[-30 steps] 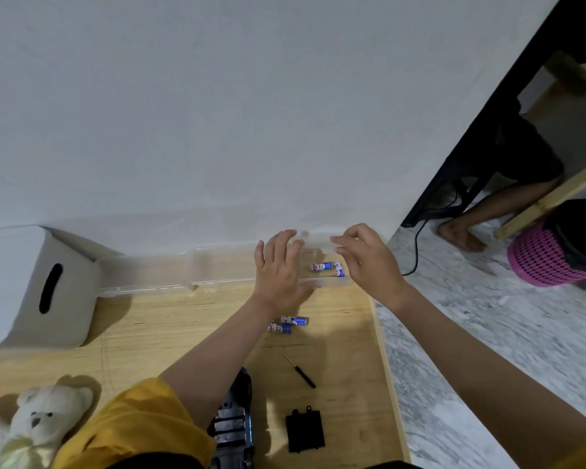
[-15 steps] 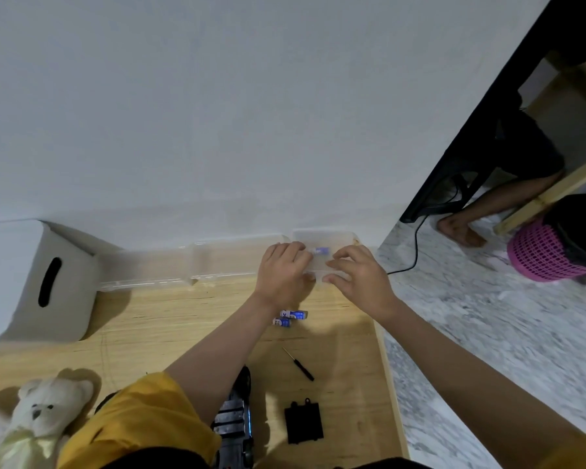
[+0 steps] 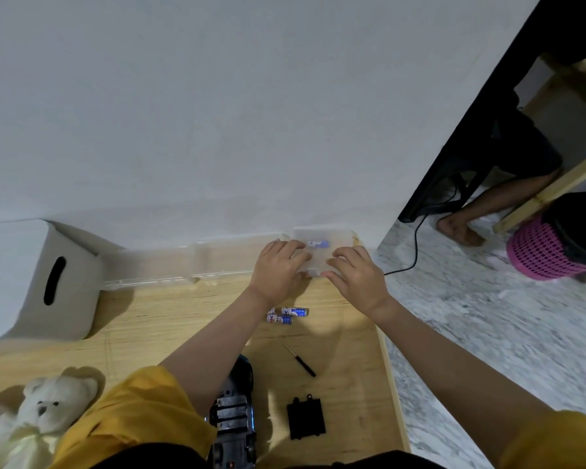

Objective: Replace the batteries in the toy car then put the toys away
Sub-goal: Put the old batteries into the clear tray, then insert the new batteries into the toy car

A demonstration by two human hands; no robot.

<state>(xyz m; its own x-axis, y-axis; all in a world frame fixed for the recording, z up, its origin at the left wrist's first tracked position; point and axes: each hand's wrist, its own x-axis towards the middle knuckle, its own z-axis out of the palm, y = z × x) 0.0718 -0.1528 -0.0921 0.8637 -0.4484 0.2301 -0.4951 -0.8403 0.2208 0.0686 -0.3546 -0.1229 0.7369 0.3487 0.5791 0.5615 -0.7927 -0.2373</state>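
Note:
A small clear plastic box stands against the wall at the table's far right, with blue batteries visible inside. My left hand and my right hand both press flat on its lid. Two blue and white batteries lie loose on the wood just behind my left wrist. The toy car lies upside down near me, its battery bay open. Its black cover and a small screwdriver lie to the right of it.
A white storage bin with a handle slot stands at the far left. A white teddy bear lies at the near left. A long clear tray runs along the wall. The table edge drops to marble floor on the right.
The head view has shifted slightly. Both hands moved from holding the open clear box to lying flat on its lid, which now covers the batteries inside.

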